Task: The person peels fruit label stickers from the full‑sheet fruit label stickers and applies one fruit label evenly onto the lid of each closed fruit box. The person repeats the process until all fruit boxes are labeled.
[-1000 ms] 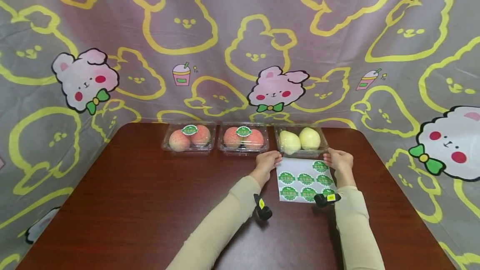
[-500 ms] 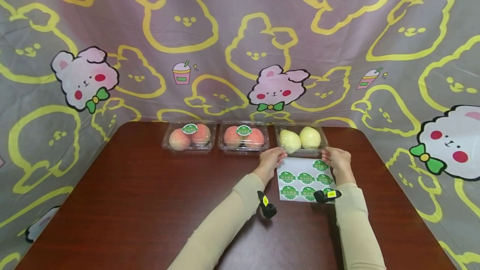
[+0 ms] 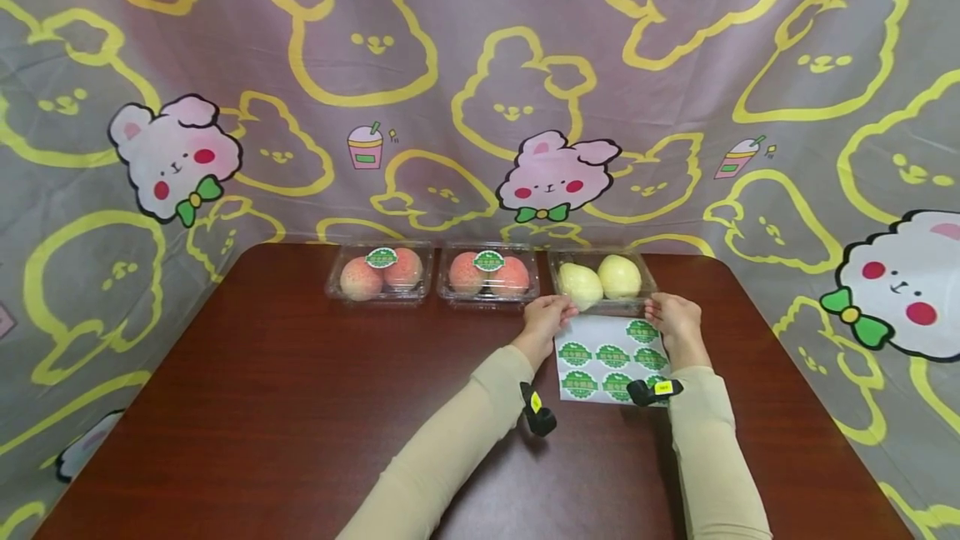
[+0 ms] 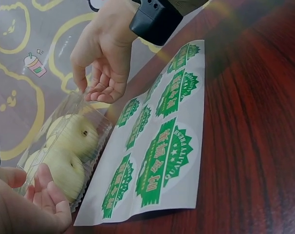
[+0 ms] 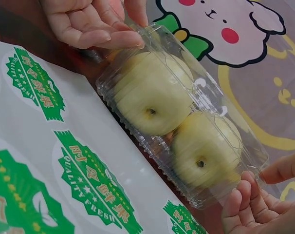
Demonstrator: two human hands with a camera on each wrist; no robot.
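A clear plastic fruit box with two pale yellow pears stands at the back right of the table. At its near left corner, my left hand pinches the rim between thumb and fingers. My right hand pinches the opposite near corner, as the right wrist view shows closely. The clear lid lies over the pears, and no sticker shows on it. Just in front of the box is a white sheet of round green stickers, between my forearms and partly behind the right wrist's camera.
Two more clear boxes, a left one and a middle one, line the back edge. Each contains two peaches and bears a green sticker. A patterned curtain rises behind the dark red wooden table.
My left hand has moved right onto the near left corner of the pear box. The right hand has shifted slightly left at its corner. The sticker sheet has stayed in place.
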